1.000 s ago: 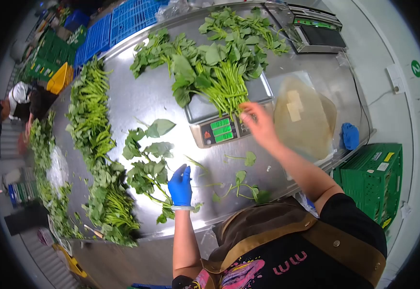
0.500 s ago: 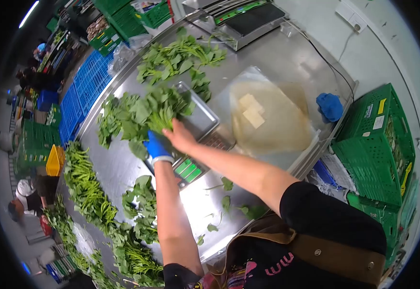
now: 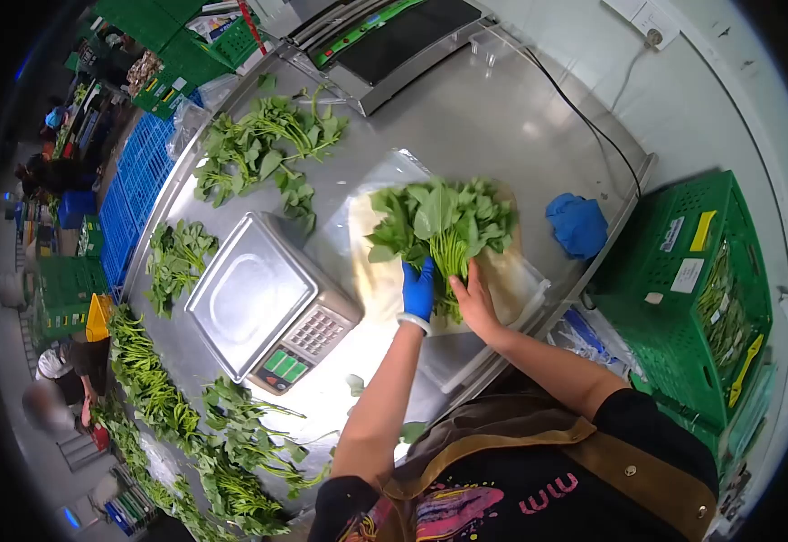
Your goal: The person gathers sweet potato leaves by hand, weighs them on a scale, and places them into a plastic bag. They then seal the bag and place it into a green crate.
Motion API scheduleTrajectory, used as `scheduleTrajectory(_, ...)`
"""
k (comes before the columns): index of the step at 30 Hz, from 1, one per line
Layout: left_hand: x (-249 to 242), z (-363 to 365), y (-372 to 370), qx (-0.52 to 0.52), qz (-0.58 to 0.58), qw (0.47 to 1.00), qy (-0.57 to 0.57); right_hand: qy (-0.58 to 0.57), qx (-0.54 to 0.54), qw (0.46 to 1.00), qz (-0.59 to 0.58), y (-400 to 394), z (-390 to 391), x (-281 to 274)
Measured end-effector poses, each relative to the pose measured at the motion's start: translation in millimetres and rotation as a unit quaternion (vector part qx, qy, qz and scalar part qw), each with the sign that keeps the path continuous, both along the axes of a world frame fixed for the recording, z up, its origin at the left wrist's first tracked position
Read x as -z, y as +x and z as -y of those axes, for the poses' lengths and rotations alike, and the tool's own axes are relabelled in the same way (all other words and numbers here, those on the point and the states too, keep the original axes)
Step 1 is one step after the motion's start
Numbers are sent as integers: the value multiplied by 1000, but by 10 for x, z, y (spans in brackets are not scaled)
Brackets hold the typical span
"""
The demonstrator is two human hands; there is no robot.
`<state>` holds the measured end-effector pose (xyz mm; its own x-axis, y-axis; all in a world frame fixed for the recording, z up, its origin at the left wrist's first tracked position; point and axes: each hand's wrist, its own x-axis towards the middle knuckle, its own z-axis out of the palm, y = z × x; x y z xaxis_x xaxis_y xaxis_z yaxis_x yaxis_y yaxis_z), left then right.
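Note:
A bunch of leafy greens (image 3: 444, 221) lies over a stack of clear plastic bags (image 3: 511, 321), its leaves pointing away from me and its stems towards me. My left hand (image 3: 418, 294), in a blue glove, grips the stems from the left. Against their right side presses my bare right hand (image 3: 475, 303), fingers along the stems. Left of the bags stands a weighing scale (image 3: 272, 303) with a bare metal pan and a lit green display. The pale papers on the bags are now hidden by the greens.
More greens lie in a long row (image 3: 154, 379) down the table's left side and in a heap (image 3: 267, 140) at the back. A blue crumpled cloth or glove (image 3: 577, 226) is at right, near a green crate (image 3: 683, 280). A wrapping machine (image 3: 394, 41) stands behind. Another person (image 3: 73, 370) is far left.
Both hands have carried the bunch of greens rightwards from the scale onto the plastic bags. The scale's pan is now uncovered. My view has shifted to the right.

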<state>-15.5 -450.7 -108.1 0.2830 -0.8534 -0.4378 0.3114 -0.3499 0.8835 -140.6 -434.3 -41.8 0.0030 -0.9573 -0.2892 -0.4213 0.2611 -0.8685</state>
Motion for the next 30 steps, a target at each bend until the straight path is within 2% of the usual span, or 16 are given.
scheduleTrajectory(2,256,13,-52,24,24,999,4,-20,-30,997,-62,-208,19,230)
scheduleTrajectory(3,170,24,-39,34,34,999,20,-30,-45,994,-92,-297,35,353)
scheduleTrajectory(5,-374,-44,118,57,-43,997,26,-22,-42,999,-8,-505,-12,478)
scheduleTrajectory(7,-429,-221,424,66,106,989,73,40,-20,993,107,-787,16,333)
scheduleTrajectory(8,-209,-406,622,3,136,991,12,5,-2,998,67,-978,48,321)
scheduleTrajectory(9,18,-577,807,-56,265,963,-10,-79,8,996,35,-1179,69,381)
scheduleTrajectory(10,13,-664,979,-25,351,935,-45,-34,47,997,54,-1387,81,414)
scheduleTrajectory(13,-88,-576,946,-59,365,929,-11,-35,88,987,128,-1695,242,882)
scheduleTrajectory(15,-223,-437,848,11,493,869,38,-9,69,987,144,-1687,378,883)
scheduleTrajectory(16,-122,-410,875,12,425,904,39,5,59,987,152,-1678,417,862)
scheduleTrajectory(17,79,-392,950,21,450,890,64,-27,38,990,136,-1681,447,825)
scheduleTrajectory(19,-96,-292,902,16,497,861,107,-92,-9,990,105,-1692,510,698)
scheduleTrajectory(22,-57,-278,993,-35,481,872,89,-93,-72,993,-10,-1681,532,409)
scheduleTrajectory(25,-137,-255,995,-54,420,900,106,-231,-193,939,-169,-1732,688,292)
scheduleTrajectory(28,-95,-289,999,-31,446,893,52,-267,-275,896,-225,-1740,840,117)
scheduleTrajectory(30,-40,-299,954,-42,356,929,91,-293,-306,866,-265,-1748,889,99)
